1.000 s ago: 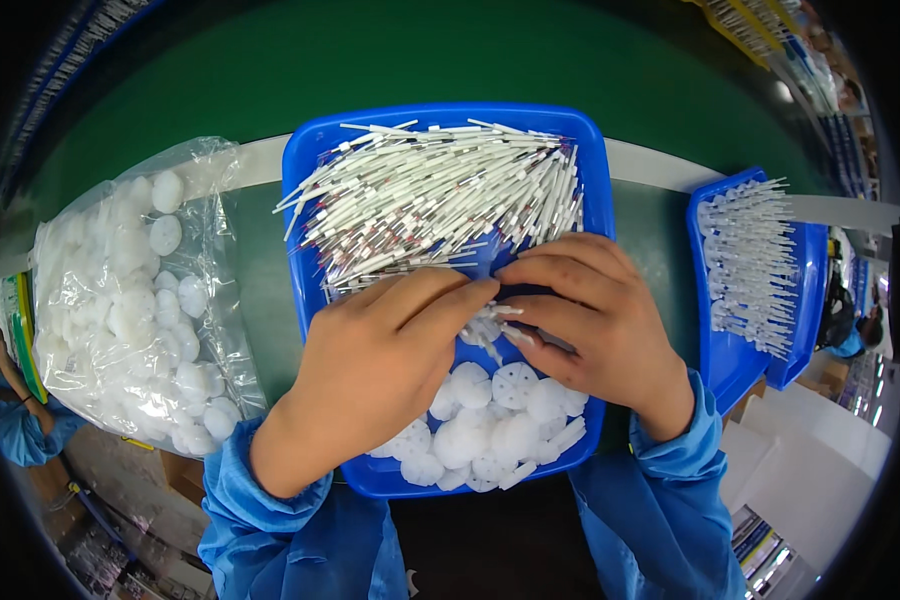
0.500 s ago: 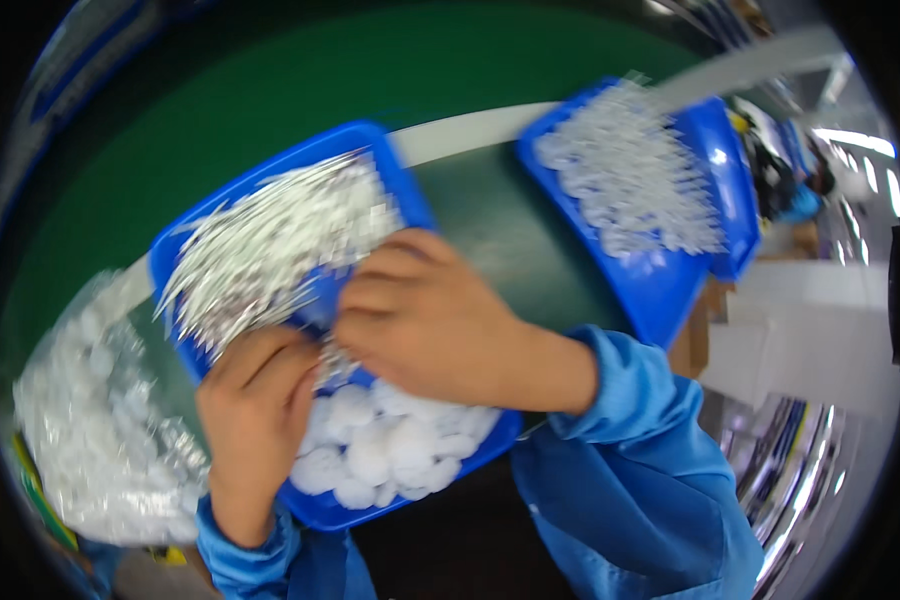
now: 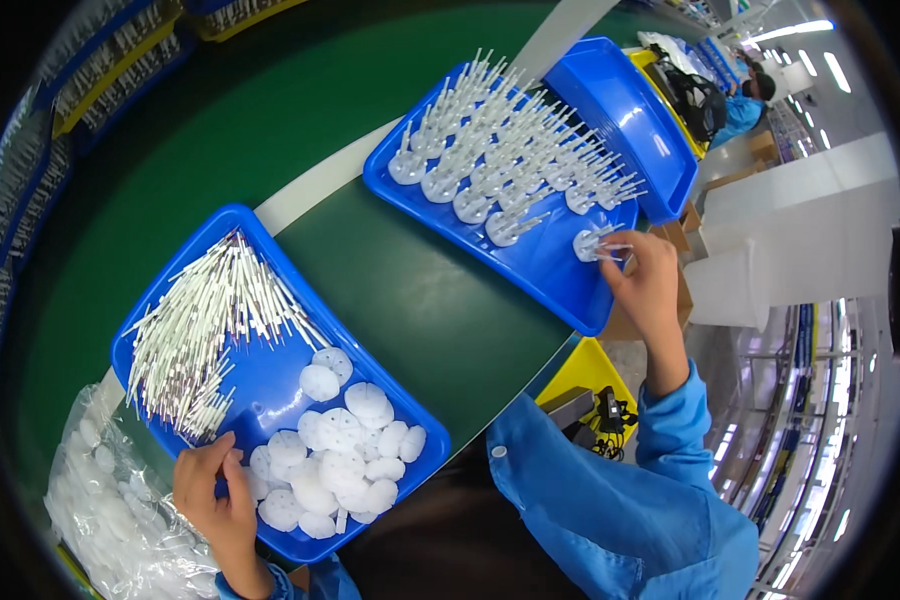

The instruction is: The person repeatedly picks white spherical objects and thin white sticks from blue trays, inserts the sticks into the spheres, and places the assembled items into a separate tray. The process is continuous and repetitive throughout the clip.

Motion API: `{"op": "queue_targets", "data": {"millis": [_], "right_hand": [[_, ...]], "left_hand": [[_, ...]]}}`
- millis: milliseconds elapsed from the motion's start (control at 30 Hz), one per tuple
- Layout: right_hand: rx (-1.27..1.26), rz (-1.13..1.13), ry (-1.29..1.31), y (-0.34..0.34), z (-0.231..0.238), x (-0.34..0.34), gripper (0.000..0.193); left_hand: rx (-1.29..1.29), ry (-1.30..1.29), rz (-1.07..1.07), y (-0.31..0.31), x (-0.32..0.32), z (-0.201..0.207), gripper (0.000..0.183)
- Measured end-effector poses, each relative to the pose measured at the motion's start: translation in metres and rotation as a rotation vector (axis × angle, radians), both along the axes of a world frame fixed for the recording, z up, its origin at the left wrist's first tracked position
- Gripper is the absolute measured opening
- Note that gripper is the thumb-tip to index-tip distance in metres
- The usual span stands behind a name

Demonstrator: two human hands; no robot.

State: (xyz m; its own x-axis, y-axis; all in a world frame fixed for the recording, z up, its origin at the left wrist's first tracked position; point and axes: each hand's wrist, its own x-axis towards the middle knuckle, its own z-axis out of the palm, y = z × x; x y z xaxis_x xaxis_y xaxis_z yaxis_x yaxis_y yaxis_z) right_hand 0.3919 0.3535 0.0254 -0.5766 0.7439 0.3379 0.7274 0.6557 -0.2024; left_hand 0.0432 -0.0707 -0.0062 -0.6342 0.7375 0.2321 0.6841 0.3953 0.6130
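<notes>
White, translucent and plastic-looking, a round disc bearing a cluster of thin pale rods is at the near right end of a blue plastic tray with rows of pieces, just inside the rim. The right hand is the one at it, coming from the right; the disc lies on the far side of the fingertips, to their left, and the rods run from it rightward, back toward the fingers. To the left of this piece, past a bare strip of blue, stand the rows of similar rod-bearing discs, their rods leaning up and to the right. The right hand's grip is closed on the rods, thumb and forefinger pinching them; whether the disc itself touches the tray floor I cannot tell.

The left hand is well apart from that piece, over the near left edge of a second blue plastic tray. Its grip is loosely curled, with a gap between thumb and forefinger and nothing visible in it. Nearest to it are a heap of slender off-white rods, just beyond the fingertips, and a pile of white round discs to the right. Green tabletop separates the trays.
</notes>
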Motion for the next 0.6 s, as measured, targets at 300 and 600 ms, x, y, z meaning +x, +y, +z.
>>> {"op": "queue_targets", "data": {"millis": [300,600], "right_hand": [[0.017,-0.195,0.039,0.041,-0.018,0.011,0.013],[-0.047,0.198,0.061,-0.007,-0.008,-0.028,0.024]], "left_hand": [[-0.012,0.056,-0.038,0.001,-0.002,0.003,0.019],[-0.024,0.038,-0.043,0.003,-0.001,0.003,0.018]]}}
